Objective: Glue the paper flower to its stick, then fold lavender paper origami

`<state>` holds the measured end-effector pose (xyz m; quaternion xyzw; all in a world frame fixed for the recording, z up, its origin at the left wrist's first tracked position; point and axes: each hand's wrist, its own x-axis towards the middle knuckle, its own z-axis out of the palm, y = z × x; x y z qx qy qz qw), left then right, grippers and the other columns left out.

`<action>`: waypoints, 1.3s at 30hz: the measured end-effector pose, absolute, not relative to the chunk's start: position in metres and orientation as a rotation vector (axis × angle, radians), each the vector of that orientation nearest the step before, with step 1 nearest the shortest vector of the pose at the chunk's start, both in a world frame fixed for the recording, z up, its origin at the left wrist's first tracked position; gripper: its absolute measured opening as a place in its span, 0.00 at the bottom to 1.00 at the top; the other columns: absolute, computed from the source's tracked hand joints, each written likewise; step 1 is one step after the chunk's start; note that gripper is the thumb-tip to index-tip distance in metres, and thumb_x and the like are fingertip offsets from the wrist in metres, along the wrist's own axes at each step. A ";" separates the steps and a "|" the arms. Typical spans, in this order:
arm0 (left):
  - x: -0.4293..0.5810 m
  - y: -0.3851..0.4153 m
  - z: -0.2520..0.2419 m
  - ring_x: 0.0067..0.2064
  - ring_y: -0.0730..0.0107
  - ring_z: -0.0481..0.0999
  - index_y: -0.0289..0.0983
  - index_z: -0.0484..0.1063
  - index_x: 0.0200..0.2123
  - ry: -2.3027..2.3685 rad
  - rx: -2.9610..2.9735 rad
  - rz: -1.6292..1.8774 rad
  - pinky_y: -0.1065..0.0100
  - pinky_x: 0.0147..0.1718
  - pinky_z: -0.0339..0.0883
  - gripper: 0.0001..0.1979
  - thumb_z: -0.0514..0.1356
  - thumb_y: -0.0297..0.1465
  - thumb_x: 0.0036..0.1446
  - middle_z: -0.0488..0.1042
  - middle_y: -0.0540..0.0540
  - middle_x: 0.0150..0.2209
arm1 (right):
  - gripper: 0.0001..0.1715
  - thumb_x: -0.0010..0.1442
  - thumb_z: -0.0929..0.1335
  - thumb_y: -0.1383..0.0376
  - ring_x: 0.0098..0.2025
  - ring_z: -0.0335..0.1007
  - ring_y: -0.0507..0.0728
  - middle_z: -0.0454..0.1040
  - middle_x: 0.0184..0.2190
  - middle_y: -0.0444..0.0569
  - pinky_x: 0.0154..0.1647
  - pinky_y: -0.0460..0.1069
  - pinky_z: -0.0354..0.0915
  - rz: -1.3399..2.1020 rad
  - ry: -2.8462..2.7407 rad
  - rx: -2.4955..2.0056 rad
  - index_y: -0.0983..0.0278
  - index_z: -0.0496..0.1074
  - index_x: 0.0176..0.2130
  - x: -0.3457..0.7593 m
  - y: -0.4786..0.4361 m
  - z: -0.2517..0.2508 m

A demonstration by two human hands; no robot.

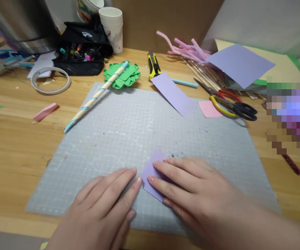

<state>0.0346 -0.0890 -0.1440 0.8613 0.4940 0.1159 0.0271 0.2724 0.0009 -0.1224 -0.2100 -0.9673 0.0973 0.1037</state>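
A small folded piece of purple paper [150,173] lies on the grey cutting mat [118,139] near its front edge. My right hand [191,187] rests over it, fingers stretched out flat and pressing on the paper, its thumb at the near edge. At the paper's left corner is my left hand [108,201], fingers extended and nothing held, the index fingertip touching or almost touching that corner. Part of the paper is hidden beneath my right hand. Farther back, a purple paper strip [172,93] and a pink paper square [209,109] lie at the mat's far edge.
Scissors [233,104] lie at the mat's back right, near a box cutter [153,64]. A striped stick [95,99] leans over green folded paper [123,78]. Behind stand a black pen case [82,66] and paper cups [112,29]. A tape roll [50,92] sits left.
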 end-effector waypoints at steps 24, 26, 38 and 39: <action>0.048 -0.083 -0.141 0.49 0.59 0.68 0.31 0.69 0.50 1.464 2.861 0.368 0.57 0.51 0.55 0.18 0.45 0.30 0.65 0.73 0.42 0.48 | 0.25 0.61 0.61 0.59 0.55 0.65 0.59 0.70 0.56 0.42 0.51 0.55 0.62 0.114 -2.922 -0.695 0.57 0.69 0.56 0.272 -0.007 -0.127; 0.047 -0.083 -0.141 0.49 0.59 0.68 0.31 0.69 0.50 1.455 2.869 0.359 0.57 0.52 0.55 0.18 0.45 0.30 0.65 0.73 0.42 0.48 | 0.25 0.60 0.62 0.58 0.54 0.65 0.59 0.70 0.56 0.42 0.51 0.55 0.63 0.109 -2.924 -0.701 0.58 0.69 0.56 0.272 -0.006 -0.127; 0.064 -0.093 -0.145 0.55 0.55 0.62 0.23 0.66 0.52 1.543 2.872 0.301 0.58 0.63 0.42 0.19 0.47 0.31 0.66 0.66 0.36 0.54 | 0.28 0.58 0.63 0.58 0.55 0.67 0.59 0.68 0.58 0.43 0.52 0.53 0.67 0.240 -2.905 -0.677 0.60 0.69 0.57 0.275 -0.002 -0.126; 0.064 -0.094 -0.145 0.55 0.55 0.62 0.22 0.66 0.52 1.544 2.875 0.283 0.57 0.64 0.41 0.19 0.48 0.31 0.66 0.66 0.35 0.54 | 0.28 0.57 0.63 0.58 0.54 0.68 0.58 0.69 0.58 0.43 0.52 0.53 0.68 0.268 -2.887 -0.666 0.61 0.69 0.56 0.275 0.000 -0.125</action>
